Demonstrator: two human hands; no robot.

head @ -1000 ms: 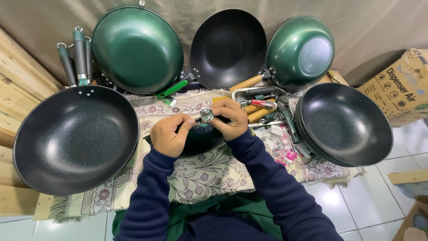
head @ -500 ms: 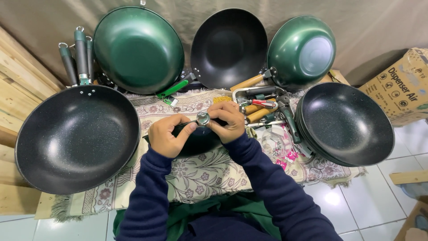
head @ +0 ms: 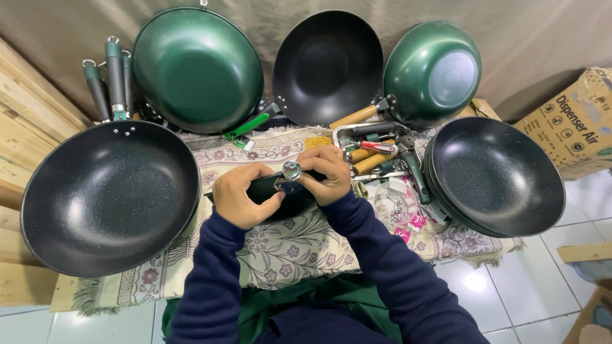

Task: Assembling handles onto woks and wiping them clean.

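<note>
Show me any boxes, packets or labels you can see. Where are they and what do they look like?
Brown cardboard box: far right, on the floor beside the stacked black pans, printed with dark lettering and small round pictures.
Clear plastic packets with pink printing: on the patterned cloth, just right of the right hand.

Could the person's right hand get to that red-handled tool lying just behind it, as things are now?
Probably yes. The red-handled tool lies on top of the tool pile just beyond the right hand, with nothing over it. But both hands now hold the dark handle, so the right would have to let go.
</note>
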